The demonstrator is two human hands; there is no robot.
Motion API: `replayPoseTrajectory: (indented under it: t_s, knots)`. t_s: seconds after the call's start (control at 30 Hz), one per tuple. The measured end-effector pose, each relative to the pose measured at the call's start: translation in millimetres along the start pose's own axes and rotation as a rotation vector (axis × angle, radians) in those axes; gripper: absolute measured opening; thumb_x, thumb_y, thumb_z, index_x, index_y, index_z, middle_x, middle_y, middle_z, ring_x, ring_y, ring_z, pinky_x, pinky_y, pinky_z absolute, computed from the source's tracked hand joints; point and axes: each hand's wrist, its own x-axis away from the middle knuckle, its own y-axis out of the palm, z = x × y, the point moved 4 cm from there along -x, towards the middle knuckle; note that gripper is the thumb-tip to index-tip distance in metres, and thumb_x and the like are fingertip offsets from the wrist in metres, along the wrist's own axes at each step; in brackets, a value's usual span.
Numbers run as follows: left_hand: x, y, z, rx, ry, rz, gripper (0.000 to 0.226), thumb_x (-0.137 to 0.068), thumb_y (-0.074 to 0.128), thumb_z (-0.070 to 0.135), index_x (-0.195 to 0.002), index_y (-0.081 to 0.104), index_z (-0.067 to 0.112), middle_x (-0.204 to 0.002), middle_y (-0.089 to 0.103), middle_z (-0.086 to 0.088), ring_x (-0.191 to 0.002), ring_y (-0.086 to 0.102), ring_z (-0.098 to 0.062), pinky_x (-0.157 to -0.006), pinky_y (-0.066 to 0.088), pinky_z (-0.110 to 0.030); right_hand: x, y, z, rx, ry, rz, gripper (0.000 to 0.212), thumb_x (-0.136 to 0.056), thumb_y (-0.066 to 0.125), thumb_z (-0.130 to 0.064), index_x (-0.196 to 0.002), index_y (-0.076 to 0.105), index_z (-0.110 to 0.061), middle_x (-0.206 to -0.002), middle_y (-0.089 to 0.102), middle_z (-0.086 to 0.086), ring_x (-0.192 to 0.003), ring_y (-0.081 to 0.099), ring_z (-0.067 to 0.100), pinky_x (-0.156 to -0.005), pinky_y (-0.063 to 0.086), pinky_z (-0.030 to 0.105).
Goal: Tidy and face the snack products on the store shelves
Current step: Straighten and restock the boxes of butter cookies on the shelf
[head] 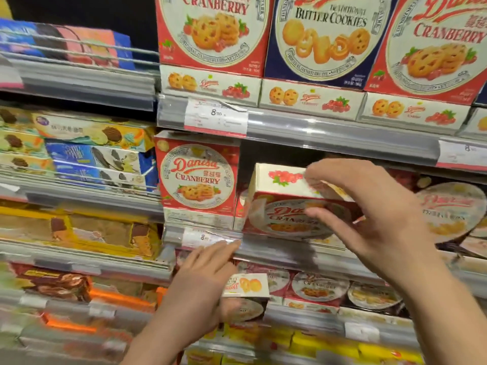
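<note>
- The tilted cranberry cookie box (287,204) sits on the middle shelf, its red front leaning forward and its white top face turned up toward the camera (the print is motion-blurred).
- The right hand (369,212) grips that box at its right end: fingers curled over the top edge, thumb pressed against the red front.
- Just left of it, an upright cranberry box (197,177) stands square to the aisle, front fully readable, with a narrow gap between the two.
- The left hand (200,283) is lower down, fingers fairly straight and reaching toward the shelf rail (210,239) with its price tag (203,237); the palm lies against a small white-and-red box (247,288) on the shelf below. Whether it actually grips this box I cannot tell.
- On the shelf above stand large cranberry boxes (214,30) either side of a blue butter cookie box (324,35).
- To the left, a separate bay holds stacked flat biscuit packs (97,154) in yellow and blue.
</note>
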Motion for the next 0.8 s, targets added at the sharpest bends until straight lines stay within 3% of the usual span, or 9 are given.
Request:
replayPoseTrajectory:
  t_s: [0.1, 0.17, 0.27, 0.43, 0.53, 0.6, 0.73, 0.8]
  knots:
    - [2, 8, -4, -0.004, 0.018, 0.039, 0.057, -0.071, 0.076, 0.066, -0.114, 0.06, 0.032, -0.161, 0.038, 0.005, -0.145, 0.041, -0.021, -0.113, 0.04, -0.052, -8, 18, 0, 0.012, -0.022, -0.013, 0.037, -0.091, 0.074, -0.027, -0.123, 0.067, -0.01, -0.129, 0.066, 0.003, -0.121, 0.061, 0.023, -0.099, 0.051, 0.045]
    - [4, 10, -5, 0.032, 0.028, 0.097, 0.052, -0.079, 0.065, 0.068, -0.116, 0.061, 0.032, -0.164, 0.031, 0.008, -0.15, 0.033, -0.017, -0.122, 0.028, -0.049, -10, 29, 1, 0.017, -0.006, -0.012, 0.033, -0.094, 0.074, -0.026, -0.122, 0.067, -0.009, -0.128, 0.066, 0.005, -0.121, 0.06, 0.023, -0.099, 0.05, 0.044]
    - [4, 11, -8, 0.057, 0.01, 0.119, 0.052, -0.081, 0.05, 0.071, -0.114, 0.062, 0.032, -0.165, 0.029, 0.011, -0.15, 0.03, -0.014, -0.12, 0.016, -0.047, -11, 42, 4, 0.03, 0.022, -0.007, 0.035, -0.09, 0.077, -0.025, -0.119, 0.067, -0.007, -0.127, 0.066, 0.007, -0.119, 0.061, 0.025, -0.099, 0.05, 0.043]
    - [3, 14, -11, 0.023, -0.003, 0.068, 0.05, -0.076, 0.066, 0.07, -0.111, 0.061, 0.036, -0.165, 0.028, 0.012, -0.15, 0.031, -0.013, -0.12, 0.011, -0.046, -15, 52, 13, 0.069, 0.05, -0.007, 0.036, -0.091, 0.076, -0.026, -0.121, 0.065, -0.008, -0.128, 0.066, 0.007, -0.118, 0.06, 0.026, -0.101, 0.045, 0.042]
    - [2, 15, -12, 0.065, -0.024, 0.036, 0.05, -0.079, 0.063, 0.072, -0.115, 0.058, 0.037, -0.166, 0.019, 0.019, -0.152, 0.023, -0.01, -0.122, 0.005, -0.045, -20, 55, 17, 0.143, 0.07, -0.009, 0.037, -0.094, 0.074, -0.03, -0.124, 0.064, -0.011, -0.131, 0.065, 0.007, -0.119, 0.06, 0.028, -0.1, 0.045, 0.047]
    - [2, 15, -12, 0.092, -0.027, 0.03, 0.05, -0.081, 0.063, 0.07, -0.118, 0.057, 0.037, -0.165, 0.014, 0.022, -0.154, 0.019, -0.009, -0.124, 0.002, -0.045, -23, 60, 19, 0.245, 0.09, -0.034, 0.045, -0.093, 0.073, -0.033, -0.131, 0.061, -0.013, -0.135, 0.063, 0.007, -0.121, 0.059, 0.03, -0.102, 0.043, 0.048]
    - [2, 15, -11, 0.081, -0.004, 0.061, 0.052, -0.077, 0.068, 0.068, -0.116, 0.058, 0.036, -0.166, 0.025, 0.016, -0.151, 0.029, -0.013, -0.124, 0.008, -0.046, -22, 72, 24, 0.433, 0.188, -0.156, 0.079, -0.08, 0.081, -0.043, -0.146, 0.048, -0.015, -0.138, 0.059, 0.009, -0.125, 0.054, 0.036, -0.104, 0.04, 0.058]
    - [2, 15, -11, 0.101, -0.005, 0.069, 0.052, -0.077, 0.071, 0.066, -0.117, 0.058, 0.034, -0.166, 0.026, 0.015, -0.152, 0.03, -0.013, -0.124, 0.01, -0.047, -24, 76, 26, 0.449, 0.238, -0.197, 0.087, -0.075, 0.083, -0.047, -0.148, 0.046, -0.016, -0.138, 0.059, 0.011, -0.124, 0.055, 0.037, -0.101, 0.041, 0.064]
